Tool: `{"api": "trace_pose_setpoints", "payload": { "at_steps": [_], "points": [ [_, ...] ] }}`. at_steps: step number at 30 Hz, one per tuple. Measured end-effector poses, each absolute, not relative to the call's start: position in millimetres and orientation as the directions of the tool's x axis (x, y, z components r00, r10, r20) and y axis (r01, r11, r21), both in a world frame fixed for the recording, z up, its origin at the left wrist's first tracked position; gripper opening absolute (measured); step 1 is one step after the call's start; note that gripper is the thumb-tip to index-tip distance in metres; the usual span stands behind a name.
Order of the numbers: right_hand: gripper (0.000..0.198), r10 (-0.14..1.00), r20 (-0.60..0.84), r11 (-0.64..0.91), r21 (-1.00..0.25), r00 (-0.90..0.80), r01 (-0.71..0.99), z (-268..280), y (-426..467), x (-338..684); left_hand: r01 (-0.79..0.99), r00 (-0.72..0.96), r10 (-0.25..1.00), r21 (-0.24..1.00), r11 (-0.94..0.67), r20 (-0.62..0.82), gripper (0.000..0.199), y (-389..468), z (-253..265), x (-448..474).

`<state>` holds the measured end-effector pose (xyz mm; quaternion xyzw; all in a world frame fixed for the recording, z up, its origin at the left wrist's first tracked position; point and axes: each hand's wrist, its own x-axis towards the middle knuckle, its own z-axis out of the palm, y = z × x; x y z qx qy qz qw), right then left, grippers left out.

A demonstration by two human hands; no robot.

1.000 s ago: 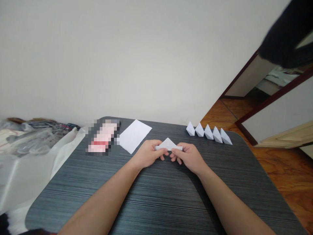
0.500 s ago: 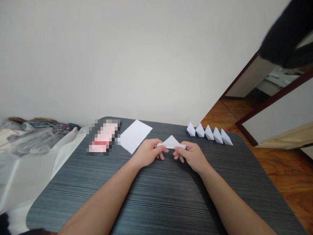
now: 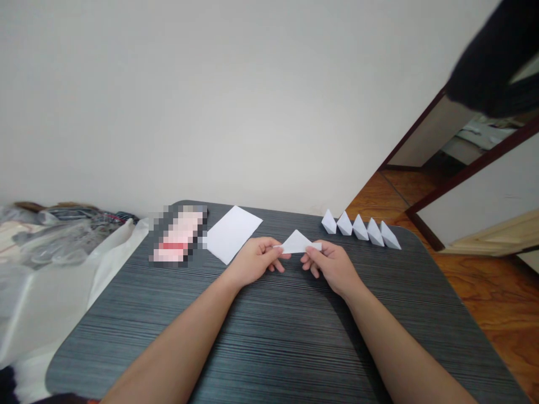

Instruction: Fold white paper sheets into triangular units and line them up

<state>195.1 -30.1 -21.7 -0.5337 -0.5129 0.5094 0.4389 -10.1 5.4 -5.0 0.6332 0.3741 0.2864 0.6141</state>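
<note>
Between my two hands is a small folded piece of white paper, a triangle with a flat band along its lower edge. My left hand pinches the band's left end between thumb and fingers. On the other end, my right hand has its thumb on top of the band and its fingers beneath. Behind and to the left of my left hand lies a stack or sheet of white paper. Several folded white paper pieces stand in a row beyond my right hand.
The dark wood-grain table has rounded corners and meets a pale wall. A blurred-out pink and dark object lies at the back left. Plastic-wrapped goods fill the left side. A doorway and wooden floor are at right.
The folded paper has tilted slightly, its right end a little higher, and shifted slightly to the right. My right thumb has moved inward along the band. Other things have stayed put.
</note>
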Motion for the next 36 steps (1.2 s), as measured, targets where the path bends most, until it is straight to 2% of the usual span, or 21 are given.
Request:
{"api": "trace_pose_setpoints", "payload": {
  "at_steps": [3, 9, 13, 16, 21, 27, 31, 36],
  "points": [
    [0.031, 0.996, -0.081, -0.074, -0.988, -0.045, 0.133, -20.2, -30.4, 195.4, 0.128, 0.564, 0.821, 0.992, 0.015, -0.085, 0.028, 4.9, -6.7, -9.0],
    [0.030, 0.980, -0.115, -0.067, -0.958, -0.163, 0.278, -15.5, -34.1, 192.1, 0.030, 0.581, 0.814, 1.000, -0.008, -0.011, 0.030, 0.5, -4.6, -6.6],
    [0.029, 0.974, -0.125, -0.060, -0.946, -0.188, 0.318, -16.3, -34.8, 190.1, 0.062, 0.560, 0.828, 0.998, -0.029, -0.011, 0.026, -0.3, -4.7, -7.0],
    [0.022, 0.983, -0.091, -0.047, -0.965, -0.162, 0.258, -20.3, -33.9, 187.5, 0.075, 0.540, 0.842, 0.997, -0.025, -0.020, 0.022, 0.7, -5.8, -7.6],
    [0.030, 0.999, 0.033, 0.034, -0.996, -0.009, 0.080, -24.2, -32.8, 186.0, 0.059, 0.499, 0.866, 0.998, -0.016, -0.016, 0.019, 1.9, -7.1, -7.8],
    [0.021, 0.998, 0.056, 0.053, -0.985, 0.016, 0.163, -21.3, -33.5, 190.3, 0.042, 0.502, 0.865, 0.999, -0.013, -0.010, 0.020, 2.1, -9.1, -7.6],
    [0.022, 0.995, 0.087, 0.079, -0.986, 0.050, 0.150, -19.6, -33.9, 189.7, 0.040, 0.506, 0.863, 0.999, -0.003, -0.018, 0.022, 2.3, -9.9, -7.3],
    [0.021, 0.996, 0.092, 0.092, -0.988, -0.011, 0.121, -19.6, -33.9, 189.1, 0.027, 0.515, 0.857, 1.000, -0.009, -0.007, 0.019, 2.3, -10.4, -7.0]
  ]
}}
